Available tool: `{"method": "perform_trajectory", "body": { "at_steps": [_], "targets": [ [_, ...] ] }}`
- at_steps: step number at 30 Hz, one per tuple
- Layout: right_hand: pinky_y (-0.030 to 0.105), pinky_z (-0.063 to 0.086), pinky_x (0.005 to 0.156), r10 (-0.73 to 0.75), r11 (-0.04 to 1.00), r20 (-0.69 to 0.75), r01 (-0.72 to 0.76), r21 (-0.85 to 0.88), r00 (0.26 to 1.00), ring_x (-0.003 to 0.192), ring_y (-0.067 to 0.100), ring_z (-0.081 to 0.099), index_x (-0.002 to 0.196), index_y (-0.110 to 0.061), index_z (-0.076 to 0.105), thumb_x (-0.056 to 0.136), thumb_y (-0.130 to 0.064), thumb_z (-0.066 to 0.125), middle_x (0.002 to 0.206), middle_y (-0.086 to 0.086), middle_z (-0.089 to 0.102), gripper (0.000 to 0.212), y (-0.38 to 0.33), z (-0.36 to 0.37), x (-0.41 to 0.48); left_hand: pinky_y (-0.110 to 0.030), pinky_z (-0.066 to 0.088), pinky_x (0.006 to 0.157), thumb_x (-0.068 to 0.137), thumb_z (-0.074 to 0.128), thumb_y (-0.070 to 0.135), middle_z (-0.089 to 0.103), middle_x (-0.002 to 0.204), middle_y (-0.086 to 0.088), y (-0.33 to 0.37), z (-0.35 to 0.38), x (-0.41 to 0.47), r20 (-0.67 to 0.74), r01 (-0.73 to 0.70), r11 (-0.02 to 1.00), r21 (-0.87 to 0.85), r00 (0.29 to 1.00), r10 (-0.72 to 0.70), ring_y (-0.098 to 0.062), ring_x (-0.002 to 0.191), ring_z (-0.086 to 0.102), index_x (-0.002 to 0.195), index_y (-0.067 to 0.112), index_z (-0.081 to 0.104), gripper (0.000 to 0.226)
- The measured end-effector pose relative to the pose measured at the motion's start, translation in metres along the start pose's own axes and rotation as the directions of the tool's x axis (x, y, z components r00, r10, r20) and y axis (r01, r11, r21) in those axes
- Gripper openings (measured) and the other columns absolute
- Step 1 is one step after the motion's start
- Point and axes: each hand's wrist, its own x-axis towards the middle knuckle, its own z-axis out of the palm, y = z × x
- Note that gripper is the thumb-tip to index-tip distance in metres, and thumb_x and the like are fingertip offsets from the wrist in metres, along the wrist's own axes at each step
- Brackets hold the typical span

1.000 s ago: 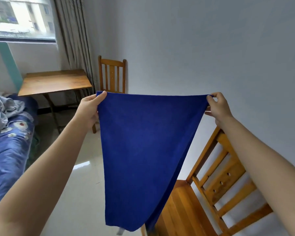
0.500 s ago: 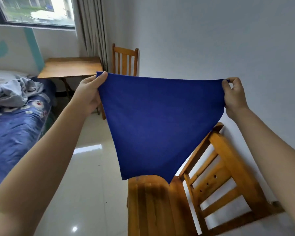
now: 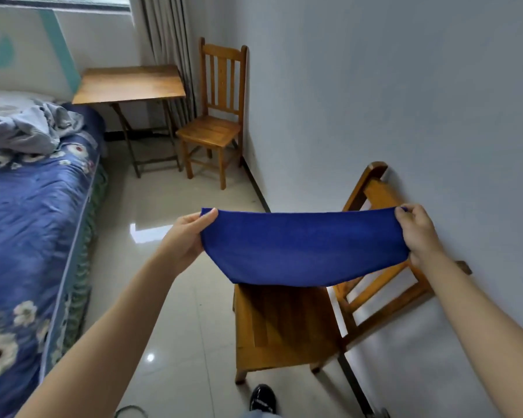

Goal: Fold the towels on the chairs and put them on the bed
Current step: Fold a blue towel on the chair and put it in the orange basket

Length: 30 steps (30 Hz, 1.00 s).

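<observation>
Mid-fold, by the look of it: the blue towel (image 3: pixel 302 248) hangs stretched across mid-frame over the near chair (image 3: pixel 284 327). Whether its lower edge touches the seat, I can't tell. The left hand (image 3: pixel 187 236) pinches one top corner and the right hand (image 3: pixel 417 233) pinches the other. The next move, I'd judge, is bringing corner to corner with the edges matched, then turning to the bed (image 3: pixel 27 221) at left. The wall and the chair back crowd the right hand; open floor (image 3: pixel 127 212) lies leftward.
</observation>
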Motion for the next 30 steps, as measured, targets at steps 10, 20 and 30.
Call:
{"method": "perform_trajectory", "body": {
  "at_steps": [10,20,30],
  "targets": [
    [0.029,0.041,0.069,0.219,0.965,0.039,-0.211,-0.155,0.975,0.095,0.023,0.049,0.108,-0.013,0.043,0.1,-0.021,0.038,0.107,0.01,0.05,0.012,0.093,-0.009,-0.106,-0.033,0.048,0.074,0.093,0.052,0.02,0.072,0.08,-0.005,-0.12,-0.009,-0.081,-0.079,0.252,0.967,-0.04,0.964,-0.255,-0.02,0.079,0.063,0.091,0.005,0.067,0.022],
    [0.032,0.045,0.071,0.354,0.913,0.049,-0.333,-0.234,0.934,0.091,0.025,0.052,0.105,-0.013,0.042,0.099,-0.021,0.038,0.103,0.015,0.053,0.011,0.164,-0.007,-0.122,-0.034,0.052,0.072,0.091,0.057,0.018,0.069,0.1,-0.015,-0.184,-0.006,-0.075,-0.189,0.384,0.923,0.013,0.908,-0.375,-0.03,0.095,0.062,0.101,0.001,0.066,0.022],
    [0.029,0.044,0.068,0.428,0.883,0.064,-0.402,-0.241,0.902,0.088,0.023,0.051,0.103,-0.014,0.041,0.099,-0.02,0.038,0.097,0.012,0.051,0.008,0.196,0.016,-0.083,-0.04,0.052,0.08,0.089,0.06,0.019,0.067,0.101,-0.014,-0.207,0.016,-0.031,-0.394,0.44,0.897,-0.049,0.817,-0.422,-0.028,0.092,0.062,0.098,0.006,0.064,0.016]
  ]
}}
